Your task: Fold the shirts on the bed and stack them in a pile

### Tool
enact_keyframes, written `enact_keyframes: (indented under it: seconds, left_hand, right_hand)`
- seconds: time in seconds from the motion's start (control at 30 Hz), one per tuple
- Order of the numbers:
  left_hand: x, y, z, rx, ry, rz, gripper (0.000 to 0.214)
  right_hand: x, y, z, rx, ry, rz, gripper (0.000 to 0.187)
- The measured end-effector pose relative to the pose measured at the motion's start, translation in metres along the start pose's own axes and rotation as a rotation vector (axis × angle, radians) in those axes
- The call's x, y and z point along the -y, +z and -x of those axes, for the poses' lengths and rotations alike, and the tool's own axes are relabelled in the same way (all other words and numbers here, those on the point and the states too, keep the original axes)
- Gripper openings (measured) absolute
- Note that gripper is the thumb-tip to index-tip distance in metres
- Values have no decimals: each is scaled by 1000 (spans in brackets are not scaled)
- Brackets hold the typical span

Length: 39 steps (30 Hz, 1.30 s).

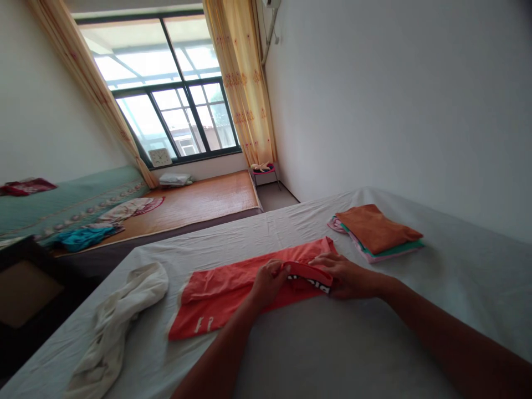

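Note:
A red shirt (233, 282) lies folded lengthwise on the pale sheet, with white lettering near its left end. At its right end the collar band stands up a little, and dark-and-white printed lettering shows inside it. My left hand (269, 280) pinches the left side of this collar, fingers closed. Around the collar's right side my right hand (344, 275) is closed too, its fingertips on the fabric; part of the grip is hidden.
Right of the shirt sits a stack of folded clothes (376, 230), orange-brown on top. A crumpled white garment (120, 321) lies at the left on the sheet-covered surface (316, 349). Beyond stands a bed with a brown mat (199, 197); a dark piece of furniture (37, 293) is at left.

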<state>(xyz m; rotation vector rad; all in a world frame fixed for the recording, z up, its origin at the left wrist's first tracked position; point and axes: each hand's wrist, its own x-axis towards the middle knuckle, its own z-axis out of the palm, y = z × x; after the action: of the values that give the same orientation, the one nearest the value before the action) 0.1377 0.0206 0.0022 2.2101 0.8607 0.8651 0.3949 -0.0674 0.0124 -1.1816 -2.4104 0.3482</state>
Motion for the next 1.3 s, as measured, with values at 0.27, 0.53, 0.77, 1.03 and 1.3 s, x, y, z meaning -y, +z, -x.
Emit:
enact_keyframes:
  seconds: [0.27, 0.53, 0.77, 1.03, 1.3]
  left_hand:
    - [6, 5, -3, -66, -53, -9, 39]
    - [10, 11, 0, -153, -47, -358, 39]
    - [10, 19, 22, 205, 171, -384, 55]
    - [52, -51, 45, 135, -313, -653, 54]
    - [86, -150, 113, -79, -553, -807, 43]
  right_hand:
    - [4, 18, -15, -296, 344, -278, 34]
    - [-13, 36, -13, -410, 548, 203, 52]
    - [-3, 52, -13, -62, 135, 274, 49]
    - [-17, 58, -4, 35, 156, 196, 52]
    - [-16, 61, -6, 28, 146, 219, 54]
